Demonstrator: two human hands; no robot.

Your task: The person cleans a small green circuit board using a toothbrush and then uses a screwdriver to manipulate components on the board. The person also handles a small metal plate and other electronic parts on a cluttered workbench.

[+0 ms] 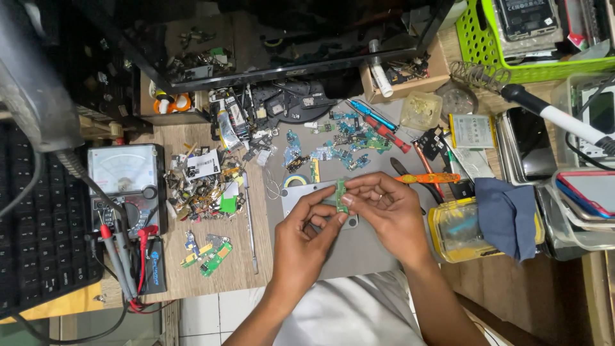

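Head-camera view: a small green circuit board (pixel 341 195) is held upright between both hands above a grey mat (pixel 359 250) on a crowded wooden surface (pixel 192 269). The left hand (pixel 307 234) is pinched on the board's lower end with thumb and forefinger, while the right hand (pixel 384 208) is closed on its upper part from the other side. No tool is gripped by either hand; orange-handled tweezers (pixel 428 178) and screwdrivers (pixel 378 125) are left lying just beyond the fingers, so the work appears to be at an inspection or handling stage. More small boards (pixel 339 144) are scattered further back, others (pixel 208 256) lie to the left, and an analogue multimeter (pixel 125 182) with its red and black probes (pixel 122 256) is seen unused.
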